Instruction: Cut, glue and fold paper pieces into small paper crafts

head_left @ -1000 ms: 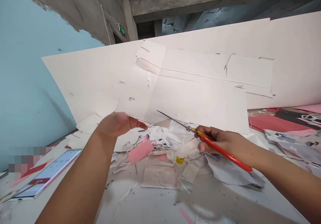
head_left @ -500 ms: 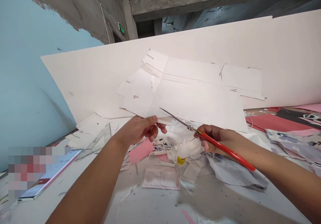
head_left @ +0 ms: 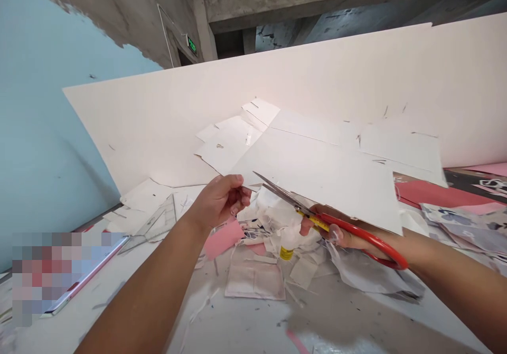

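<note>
A cut and creased sheet of white cardboard (head_left: 312, 158) with slits and flaps is held up in front of me. My left hand (head_left: 227, 198) pinches its lower left edge between thumb and fingers. A pair of scissors (head_left: 303, 211) with red handles is in my right hand (head_left: 336, 235), under the lower right part of the sheet. The blades stand slightly apart and point up and left, near the left fingertips. Whether they touch the cardboard I cannot tell. Below the hands sits a small white bottle with a yellow label (head_left: 287, 252), among paper scraps.
A tall white board (head_left: 158, 116) stands behind the table (head_left: 237, 327). A phone (head_left: 91, 269) lies at the left, near a clear ruler-like piece (head_left: 158, 216). Pink scraps (head_left: 224, 239) and a square pinkish piece (head_left: 254, 280) lie in the middle. Red sheets (head_left: 447, 198) and patterned pieces (head_left: 467, 224) are at the right.
The cardboard has shifted right and its right side has tipped downward. The scissors' blades and handles have spread apart. My left hand has turned slightly at the edge.
</note>
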`<state>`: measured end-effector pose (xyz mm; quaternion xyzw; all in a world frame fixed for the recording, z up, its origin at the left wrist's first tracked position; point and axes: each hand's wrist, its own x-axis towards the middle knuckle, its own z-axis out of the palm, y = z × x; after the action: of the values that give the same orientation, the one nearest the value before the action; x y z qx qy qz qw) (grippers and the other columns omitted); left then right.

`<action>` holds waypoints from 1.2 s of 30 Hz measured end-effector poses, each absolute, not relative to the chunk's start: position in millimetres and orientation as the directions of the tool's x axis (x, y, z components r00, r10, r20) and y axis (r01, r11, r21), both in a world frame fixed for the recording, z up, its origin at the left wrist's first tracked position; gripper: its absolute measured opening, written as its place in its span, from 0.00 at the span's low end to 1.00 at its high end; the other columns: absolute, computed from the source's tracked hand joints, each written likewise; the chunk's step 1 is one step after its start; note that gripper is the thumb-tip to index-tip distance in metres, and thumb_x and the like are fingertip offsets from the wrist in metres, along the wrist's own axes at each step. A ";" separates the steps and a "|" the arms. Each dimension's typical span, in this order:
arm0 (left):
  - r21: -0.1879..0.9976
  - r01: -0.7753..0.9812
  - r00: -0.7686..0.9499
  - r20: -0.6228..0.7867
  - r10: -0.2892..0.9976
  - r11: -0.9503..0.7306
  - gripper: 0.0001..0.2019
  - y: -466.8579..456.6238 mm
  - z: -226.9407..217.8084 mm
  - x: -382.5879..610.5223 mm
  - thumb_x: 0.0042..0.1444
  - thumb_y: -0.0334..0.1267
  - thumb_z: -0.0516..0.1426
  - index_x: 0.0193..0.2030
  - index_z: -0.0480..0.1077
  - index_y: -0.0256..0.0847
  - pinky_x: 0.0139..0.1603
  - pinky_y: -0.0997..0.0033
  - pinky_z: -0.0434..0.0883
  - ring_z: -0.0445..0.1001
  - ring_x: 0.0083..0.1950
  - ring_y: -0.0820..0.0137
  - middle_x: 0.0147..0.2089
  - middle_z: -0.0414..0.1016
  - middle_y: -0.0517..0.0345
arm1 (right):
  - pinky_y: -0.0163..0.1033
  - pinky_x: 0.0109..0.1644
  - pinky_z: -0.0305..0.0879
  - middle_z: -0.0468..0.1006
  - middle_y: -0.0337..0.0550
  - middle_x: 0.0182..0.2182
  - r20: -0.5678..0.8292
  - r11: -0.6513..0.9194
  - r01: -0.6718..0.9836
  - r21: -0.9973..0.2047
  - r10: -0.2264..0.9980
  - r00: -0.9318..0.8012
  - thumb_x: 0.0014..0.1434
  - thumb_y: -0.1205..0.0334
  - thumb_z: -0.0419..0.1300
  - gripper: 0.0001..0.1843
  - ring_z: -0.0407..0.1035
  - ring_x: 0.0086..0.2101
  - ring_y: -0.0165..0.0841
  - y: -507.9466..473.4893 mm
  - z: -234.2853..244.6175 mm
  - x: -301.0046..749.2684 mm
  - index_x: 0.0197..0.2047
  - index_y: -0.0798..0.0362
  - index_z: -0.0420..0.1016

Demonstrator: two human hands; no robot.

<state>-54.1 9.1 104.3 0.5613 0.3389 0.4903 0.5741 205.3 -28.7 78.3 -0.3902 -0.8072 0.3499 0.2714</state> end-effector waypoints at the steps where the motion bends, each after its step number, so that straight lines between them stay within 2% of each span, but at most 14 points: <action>1: 0.975 -0.185 0.276 0.175 0.945 -0.127 0.13 10.4 104.9 -55.3 0.46 0.39 0.55 0.15 0.68 0.36 0.16 0.76 0.56 0.58 0.13 0.80 0.16 0.70 0.56 | 0.39 0.32 0.62 0.68 0.41 0.29 0.148 0.443 0.447 -0.777 0.819 -0.554 0.45 0.30 0.51 0.32 0.61 0.28 0.34 -29.4 78.9 205.1 0.37 0.48 0.73; 7: 0.948 -0.230 0.155 0.258 0.953 -0.220 0.10 22.7 107.6 -72.9 0.46 0.38 0.56 0.20 0.71 0.35 0.18 0.77 0.59 0.58 0.14 0.81 0.19 0.72 0.56 | 0.37 0.27 0.56 0.61 0.38 0.25 0.205 0.377 0.455 -0.807 0.901 -0.383 0.48 0.30 0.47 0.33 0.55 0.24 0.31 -31.3 77.0 206.0 0.36 0.51 0.70; 13: 0.929 -0.255 0.108 0.302 0.947 -0.267 0.09 28.7 109.1 -91.4 0.47 0.36 0.56 0.21 0.72 0.35 0.19 0.78 0.59 0.58 0.15 0.82 0.21 0.73 0.56 | 0.38 0.26 0.56 0.57 0.34 0.22 0.213 0.351 0.357 -0.866 0.904 -0.371 0.54 0.32 0.40 0.33 0.51 0.20 0.27 -18.4 69.0 213.8 0.37 0.53 0.69; 20: 0.927 -0.228 0.087 0.323 0.942 -0.297 0.08 30.3 108.9 -94.7 0.48 0.38 0.56 0.25 0.73 0.35 0.19 0.78 0.60 0.58 0.16 0.82 0.25 0.74 0.55 | 0.38 0.25 0.55 0.58 0.34 0.22 0.197 0.324 0.333 -0.886 0.911 -0.362 0.54 0.31 0.40 0.33 0.51 0.20 0.28 -15.5 66.6 214.3 0.37 0.52 0.68; 31: 0.916 -0.231 0.087 0.355 0.931 -0.327 0.09 29.0 108.7 -95.6 0.49 0.40 0.57 0.29 0.73 0.36 0.19 0.78 0.59 0.58 0.17 0.83 0.30 0.74 0.56 | 0.36 0.23 0.53 0.58 0.33 0.19 0.172 0.254 0.295 -0.921 0.946 -0.276 0.54 0.32 0.39 0.33 0.51 0.19 0.27 -10.9 65.0 216.5 0.35 0.53 0.68; 36: 0.950 -0.139 0.199 0.302 0.932 -0.279 0.11 32.0 102.8 -95.8 0.49 0.43 0.57 0.31 0.75 0.36 0.21 0.75 0.60 0.59 0.19 0.81 0.33 0.75 0.52 | 0.36 0.24 0.53 0.58 0.33 0.19 0.187 0.250 0.260 -0.933 0.952 -0.244 0.54 0.31 0.40 0.33 0.52 0.19 0.27 -16.8 72.6 211.3 0.33 0.53 0.67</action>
<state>-95.8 32.0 102.8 0.5924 0.3346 0.5370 0.4988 211.3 -16.8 72.6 -0.4513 -0.6713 0.4141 0.4174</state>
